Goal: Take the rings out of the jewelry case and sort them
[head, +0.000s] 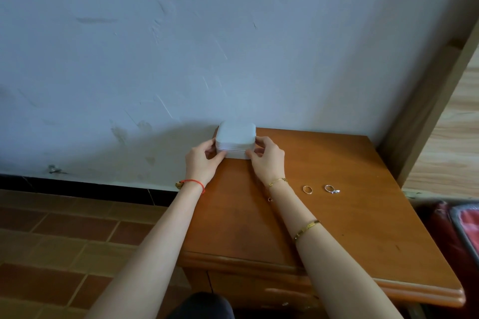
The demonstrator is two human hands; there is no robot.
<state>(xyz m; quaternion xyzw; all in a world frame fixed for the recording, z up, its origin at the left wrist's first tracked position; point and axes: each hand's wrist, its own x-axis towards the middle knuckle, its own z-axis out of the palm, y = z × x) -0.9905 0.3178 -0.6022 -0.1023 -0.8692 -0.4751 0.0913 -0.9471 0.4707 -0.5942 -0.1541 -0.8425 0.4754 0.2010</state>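
A small white jewelry case [235, 137] with its lid down stands at the far left corner of a wooden bedside table [337, 215], against the wall. My left hand [201, 160] grips its left front corner and my right hand [265, 158] grips its right front corner. On the tabletop to the right lie a thin gold ring [307, 189] and a silver ring with a stone [331, 189]. A small ring with a red stone [270, 199] peeks out beside my right forearm.
The pale wall [181, 46] rises right behind the case. A wooden bed frame [420, 116] stands at the table's right side, with red fabric [456, 235] below it. Tiled floor [51, 241] lies to the left. A drawer front [259, 285] shows under the table's near edge.
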